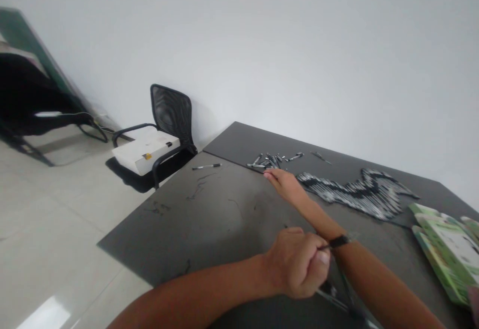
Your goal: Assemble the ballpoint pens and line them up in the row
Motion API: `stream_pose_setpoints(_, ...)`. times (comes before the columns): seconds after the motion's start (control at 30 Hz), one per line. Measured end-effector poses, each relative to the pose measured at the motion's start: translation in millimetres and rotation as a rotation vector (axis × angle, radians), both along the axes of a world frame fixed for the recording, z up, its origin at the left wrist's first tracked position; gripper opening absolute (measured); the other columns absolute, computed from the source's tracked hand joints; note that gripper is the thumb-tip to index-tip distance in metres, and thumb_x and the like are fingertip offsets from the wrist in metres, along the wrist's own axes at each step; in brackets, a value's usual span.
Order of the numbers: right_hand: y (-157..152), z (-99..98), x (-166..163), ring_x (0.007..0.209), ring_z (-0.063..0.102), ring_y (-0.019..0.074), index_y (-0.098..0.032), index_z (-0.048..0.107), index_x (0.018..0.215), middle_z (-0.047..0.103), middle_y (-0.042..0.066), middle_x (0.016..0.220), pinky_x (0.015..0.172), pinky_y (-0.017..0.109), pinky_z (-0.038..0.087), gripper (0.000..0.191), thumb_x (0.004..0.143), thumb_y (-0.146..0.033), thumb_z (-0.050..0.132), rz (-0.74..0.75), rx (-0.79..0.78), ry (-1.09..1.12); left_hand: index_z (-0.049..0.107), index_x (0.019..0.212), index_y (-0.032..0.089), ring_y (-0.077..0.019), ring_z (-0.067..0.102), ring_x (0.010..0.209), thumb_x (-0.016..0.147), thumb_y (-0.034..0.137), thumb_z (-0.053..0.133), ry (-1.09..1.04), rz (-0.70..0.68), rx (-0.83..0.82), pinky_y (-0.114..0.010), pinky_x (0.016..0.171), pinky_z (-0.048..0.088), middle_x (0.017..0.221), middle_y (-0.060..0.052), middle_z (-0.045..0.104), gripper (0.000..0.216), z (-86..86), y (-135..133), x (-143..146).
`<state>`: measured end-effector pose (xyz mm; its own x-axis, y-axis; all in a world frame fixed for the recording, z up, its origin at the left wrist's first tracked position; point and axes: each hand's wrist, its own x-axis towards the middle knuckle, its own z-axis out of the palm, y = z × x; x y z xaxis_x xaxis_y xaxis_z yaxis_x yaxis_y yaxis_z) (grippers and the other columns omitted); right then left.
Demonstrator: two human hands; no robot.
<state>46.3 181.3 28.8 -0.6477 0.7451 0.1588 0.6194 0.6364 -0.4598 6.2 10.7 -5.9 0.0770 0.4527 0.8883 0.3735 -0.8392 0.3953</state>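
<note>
My left hand point(299, 264) is a fist in the lower middle, closed around a thin dark pen point(325, 246) that sticks out by the thumb. Blurred clear and black pieces point(331, 291) show just below this fist; whether it grips them too I cannot tell. Further forward, my right hand point(284, 184) reaches over the desk with its fingers together, at the near edge of a loose pile of black-and-clear pens point(275, 161). What its fingertips hold, if anything, is hidden. To its right, a long row of pens point(352, 194) lies side by side.
Green and white boxes point(445, 244) stand at the right of the dark desk point(179, 219). A single pen point(207, 166) lies near the left edge, with another dark pen point(321, 157) at the back. Left of the desk, an office chair point(172, 112) holds a white box point(144, 149).
</note>
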Motion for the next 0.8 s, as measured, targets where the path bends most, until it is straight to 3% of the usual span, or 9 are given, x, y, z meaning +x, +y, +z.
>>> stream_pose_setpoints(0.1,-28,10.5,71,0.089,0.079,0.0186,-0.018,0.064,0.134,0.08,0.012,0.12,0.082,0.032,0.063,0.045,0.114,-0.044,0.033,-0.032,-0.091,0.127,0.057,0.1,0.019,-0.0215,0.07,0.069,0.114,0.04,0.029,-0.023,-0.019,-0.212,-0.034,0.068,0.053,0.078,-0.008,0.072,0.037,4.4,-6,-3)
stream_pose_setpoints(0.23,-66,12.6,158,0.064,0.069,0.0152,-0.02,0.073,0.123,0.078,0.004,0.089,0.062,0.028,0.058,0.045,0.098,-0.058,0.067,-0.123,-0.282,0.438,0.061,0.106,0.017,-0.0184,0.072,0.073,0.117,0.038,0.03,0.009,-0.055,-0.367,-0.029,0.069,0.053,0.083,-0.006,0.074,0.039,4.4,-10,-2)
stream_pose_setpoints(0.33,-86,8.3,197,0.059,0.062,0.0135,-0.021,0.083,0.11,0.073,0.001,0.075,0.058,0.026,0.053,0.042,0.09,-0.057,0.078,-0.218,-0.278,0.543,0.066,0.107,0.018,-0.0178,0.074,0.075,0.117,0.038,0.032,0.08,-0.083,-0.447,-0.027,0.071,0.054,0.085,-0.005,0.077,0.041,1.5,-10,0)
stream_pose_setpoints(0.47,-99,6.7,219,0.059,0.059,0.0124,-0.024,0.087,0.106,0.074,0.003,0.08,0.057,0.026,0.049,0.034,0.093,-0.054,0.077,-0.245,-0.228,0.545,0.072,0.106,0.019,-0.0193,0.076,0.081,0.116,0.039,0.039,0.172,-0.092,-0.5,-0.028,0.075,0.056,0.088,-0.006,0.08,0.04,-2.7,-8,0)
stream_pose_setpoints(0.8,-119,24.2,226,0.063,0.061,0.0085,-0.028,0.083,0.118,0.069,0.002,0.099,0.062,0.025,0.053,0.025,0.106,-0.039,0.064,-0.07,-0.256,0.601,0.077,0.114,0.017,-0.0188,0.078,0.081,0.114,0.035,0.047,0.288,-0.054,-0.5,-0.028,0.077,0.058,0.096,-0.007,0.084,0.035,-6.0,-5,-4)
